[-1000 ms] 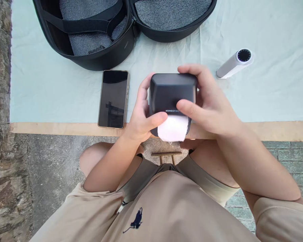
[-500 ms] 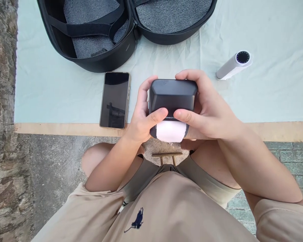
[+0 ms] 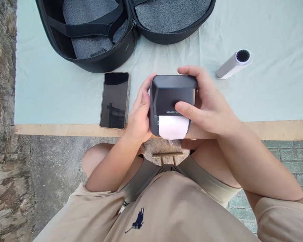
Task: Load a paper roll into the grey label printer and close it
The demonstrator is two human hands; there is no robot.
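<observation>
Both hands hold a small black label printer point(image 3: 173, 95) over the table's front edge. My left hand point(image 3: 139, 117) wraps its left side, with the thumb along that side. My right hand point(image 3: 209, 104) grips the right side, its thumb on the lid near the white NIIMBOT lettering and its index finger at the back edge. A white paper strip point(image 3: 173, 127) sticks out of the printer's near side. Left of my left hand lies a dark-screened phone point(image 3: 114, 101).
An open black case point(image 3: 106, 58) with grey foam and straps stands at the back left. A white cylinder point(image 3: 233, 64) with a dark round top is at the right. Pale cloth point(image 3: 275, 67) covers the table, which has a wooden front edge point(image 3: 65, 129).
My left thumb has left the lid and moved to the printer's left side. The printer has shifted slightly away from my body, and more of its lettering shows.
</observation>
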